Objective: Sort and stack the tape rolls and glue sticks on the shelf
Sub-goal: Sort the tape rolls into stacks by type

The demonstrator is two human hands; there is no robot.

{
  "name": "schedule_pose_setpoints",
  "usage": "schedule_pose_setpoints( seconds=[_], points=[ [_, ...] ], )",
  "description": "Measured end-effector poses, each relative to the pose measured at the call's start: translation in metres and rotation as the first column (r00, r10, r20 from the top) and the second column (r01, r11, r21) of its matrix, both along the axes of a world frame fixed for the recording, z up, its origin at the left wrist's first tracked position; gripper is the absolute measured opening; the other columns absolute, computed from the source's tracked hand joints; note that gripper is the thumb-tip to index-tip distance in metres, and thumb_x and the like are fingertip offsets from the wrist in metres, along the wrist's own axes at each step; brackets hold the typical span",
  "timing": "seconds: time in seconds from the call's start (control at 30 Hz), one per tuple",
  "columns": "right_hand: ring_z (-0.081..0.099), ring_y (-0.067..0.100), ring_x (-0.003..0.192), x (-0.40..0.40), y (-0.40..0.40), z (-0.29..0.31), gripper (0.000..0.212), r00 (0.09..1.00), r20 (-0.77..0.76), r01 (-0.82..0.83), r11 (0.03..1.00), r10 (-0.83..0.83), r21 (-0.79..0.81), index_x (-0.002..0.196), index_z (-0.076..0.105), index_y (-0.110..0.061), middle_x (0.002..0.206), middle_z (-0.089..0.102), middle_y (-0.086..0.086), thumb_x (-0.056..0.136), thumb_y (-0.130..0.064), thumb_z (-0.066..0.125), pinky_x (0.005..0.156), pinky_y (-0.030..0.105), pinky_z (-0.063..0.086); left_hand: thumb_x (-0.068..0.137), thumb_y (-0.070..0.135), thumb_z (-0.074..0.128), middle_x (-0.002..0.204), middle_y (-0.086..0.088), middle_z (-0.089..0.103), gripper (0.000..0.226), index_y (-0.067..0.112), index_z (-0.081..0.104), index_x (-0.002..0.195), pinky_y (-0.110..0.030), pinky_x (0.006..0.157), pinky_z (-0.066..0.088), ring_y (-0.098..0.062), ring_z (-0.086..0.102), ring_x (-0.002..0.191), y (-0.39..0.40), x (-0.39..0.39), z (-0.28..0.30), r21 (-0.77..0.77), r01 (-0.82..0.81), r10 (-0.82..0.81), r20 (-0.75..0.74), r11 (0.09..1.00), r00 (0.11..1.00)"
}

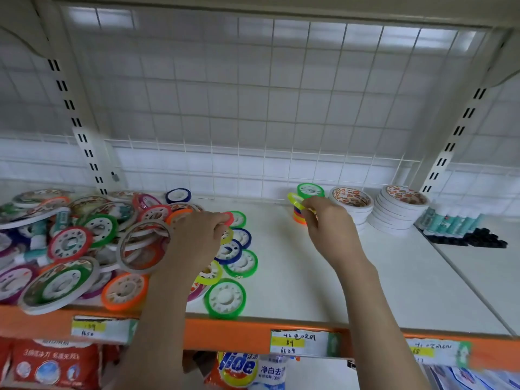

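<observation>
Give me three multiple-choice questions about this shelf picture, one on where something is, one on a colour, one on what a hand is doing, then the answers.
1. Where do the glue sticks lie?
A. at the far right of the shelf
B. in the pile at the left
C. on the lower shelf

2. What colour is the tape roll in the right hand?
A. blue
B. yellow
C. purple

3. What is the left hand doing?
A. hanging idle off the shelf
B. holding a price tag
C. pinching a red roll at the loose pile

Answers: 1 A, they lie in a row beside the white tape stacks. 2 B, a yellow ring sticks out of the fingers above the small coloured stack. 3 C, the fingertips close on a red rim.
</observation>
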State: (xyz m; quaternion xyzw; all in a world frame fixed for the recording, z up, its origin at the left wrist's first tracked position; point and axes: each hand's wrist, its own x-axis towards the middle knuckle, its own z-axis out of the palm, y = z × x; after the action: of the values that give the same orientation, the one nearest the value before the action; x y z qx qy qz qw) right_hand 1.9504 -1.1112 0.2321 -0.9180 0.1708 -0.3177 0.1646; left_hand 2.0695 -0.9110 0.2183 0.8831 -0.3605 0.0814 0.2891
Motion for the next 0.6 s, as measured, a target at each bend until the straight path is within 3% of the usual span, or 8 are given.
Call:
schedule_pose_setpoints(
  seconds=[0.17, 0.4, 0.6],
  points=[
    [0.057, 0.034, 0.091, 0.021, -0.038, 0.018, 0.02, 0.999, -0.014, 0.036, 0.997, -0.037, -0.069, 0.106, 0.063, -0.005, 0.103, 0.064, 0.014, 0.093, -0.009, 0.048, 0.07, 0.037, 0.043, 0.096, 0.025, 0.047, 0.104, 0.001, 0.069, 0.03, 0.026, 0.06, 0.124, -0.043, 0.083, 0.049, -0.02, 0.063, 0.09, -0.001, -0.001, 0.007, -0.012, -0.035, 0.035, 0.012, 0.999, 0.999],
    [0.056, 0.034, 0.098, 0.047, -0.069, 0.014, 0.025, 0.97, -0.227, 0.053, 0.986, -0.088, -0.156, 0.113, 0.059, -0.007, 0.111, 0.061, 0.013, 0.097, -0.014, 0.042, 0.073, 0.036, 0.044, 0.094, 0.022, 0.052, 0.094, -0.003, 0.069, 0.025, 0.018, 0.066, 0.115, -0.043, 0.081, 0.048, -0.022, 0.061, 0.087, -0.005, -0.006, 0.007, -0.048, -0.046, 0.05, 0.101, 0.998, 0.994],
    [0.056, 0.033, 0.098, 0.054, -0.074, 0.002, 0.026, 0.952, -0.294, 0.032, 0.983, -0.085, -0.181, 0.112, 0.06, -0.011, 0.11, 0.059, 0.01, 0.094, -0.009, 0.041, 0.07, 0.035, 0.044, 0.088, 0.025, 0.048, 0.077, -0.005, 0.069, 0.03, 0.011, 0.07, 0.103, -0.045, 0.066, 0.053, -0.024, 0.061, 0.069, -0.008, -0.008, 0.002, -0.077, -0.031, 0.045, 0.18, 0.997, 0.983]
  ],
)
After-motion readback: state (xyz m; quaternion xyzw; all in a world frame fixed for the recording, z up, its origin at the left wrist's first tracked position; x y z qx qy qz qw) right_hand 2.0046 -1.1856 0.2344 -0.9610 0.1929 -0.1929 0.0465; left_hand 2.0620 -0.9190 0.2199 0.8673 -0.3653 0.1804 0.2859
